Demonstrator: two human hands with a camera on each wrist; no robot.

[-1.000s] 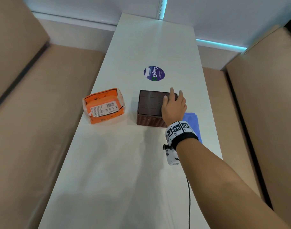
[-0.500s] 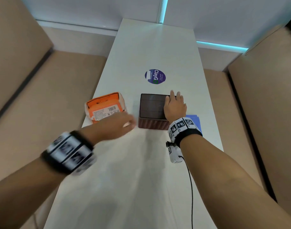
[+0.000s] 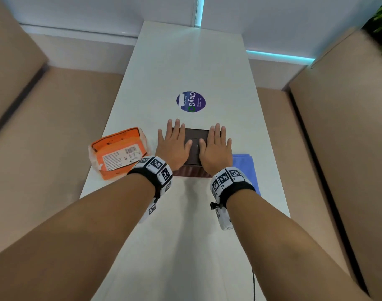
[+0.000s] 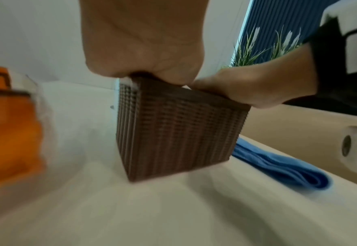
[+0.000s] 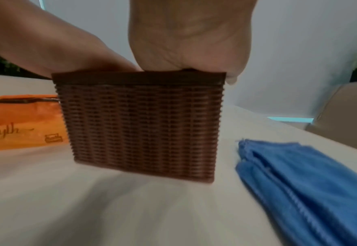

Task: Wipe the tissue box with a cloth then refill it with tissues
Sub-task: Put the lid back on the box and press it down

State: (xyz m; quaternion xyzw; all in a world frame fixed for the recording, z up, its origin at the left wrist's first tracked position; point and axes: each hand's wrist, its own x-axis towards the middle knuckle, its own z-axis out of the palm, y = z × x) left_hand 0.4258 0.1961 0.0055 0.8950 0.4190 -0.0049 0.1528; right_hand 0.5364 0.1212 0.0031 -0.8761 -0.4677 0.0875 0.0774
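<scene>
Both flat, straight-fingered grips, left hand (image 3: 173,144) and right hand (image 3: 216,148), cover the tissue box (image 3: 194,142) lid, orange tissue pack (image 3: 118,153) left, blue cloth (image 3: 244,168) partly hidden right.

The tissue box (image 3: 195,142) is dark brown, with a smooth darker lid and woven, basket-like ribbing on its sides (image 5: 141,123). The pack of tissues (image 3: 118,152) is orange with dark borders, a white barcode label and brown script lettering. The folded cloth (image 3: 245,168) is plain blue. The table (image 3: 185,68) is white and carries a round purple sticker (image 3: 191,101) with white lettering. Both wristbands (image 3: 156,170) are black with white tiles of black square markers.
</scene>
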